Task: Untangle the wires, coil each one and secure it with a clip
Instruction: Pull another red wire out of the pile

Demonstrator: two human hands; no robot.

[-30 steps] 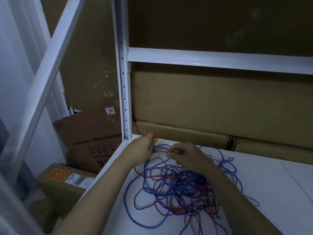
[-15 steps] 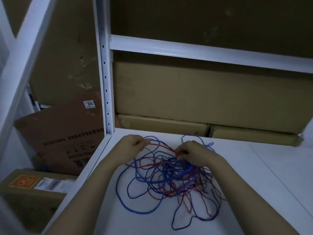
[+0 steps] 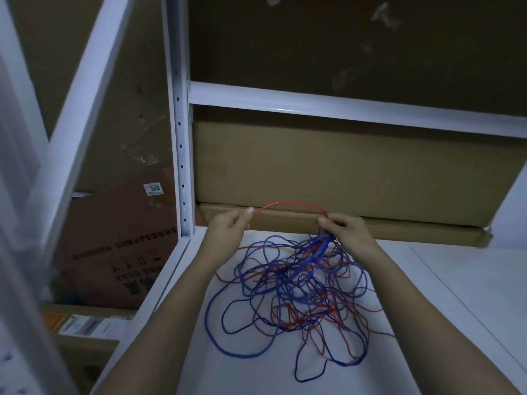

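We pinch one end of a red wire [image 3: 291, 204] between thumb and fingertips of our left hand [image 3: 228, 229], fingers curled round it, the hand raised just off the worktop [image 3: 456, 295] near its back left corner. Our right hand [image 3: 349, 232] has its grip pressed together on the same red wire a little way along, and it also gathers a bunch of blue strands that rise up to its fingers from the heap below. Between the two hands the red wire arches in a shallow bow, clear of the surface, passing in front of a long flat carton [image 3: 370, 226] that lies along the back edge of the worktop. Below and between our forearms the tangle [image 3: 299, 297] of blue and red wires sprawls on the white worktop, loops crossing over one another; the upper part is drawn up toward the right hand, while wide blue loops lie flat at the near side and to the left. We cannot tell how many separate wires are in the heap. Behind the flat carton stands a larger cardboard box [image 3: 342, 172], under a white shelf beam [image 3: 342, 109]. A white perforated upright [image 3: 180, 138] rises at the worktop's left corner, just beside our left hand. Beyond it, lower down, a brown box with a label reading 3055 [image 3: 154, 188] leans at a tilt, and another box [image 3: 82, 326] with stickers sits below it.
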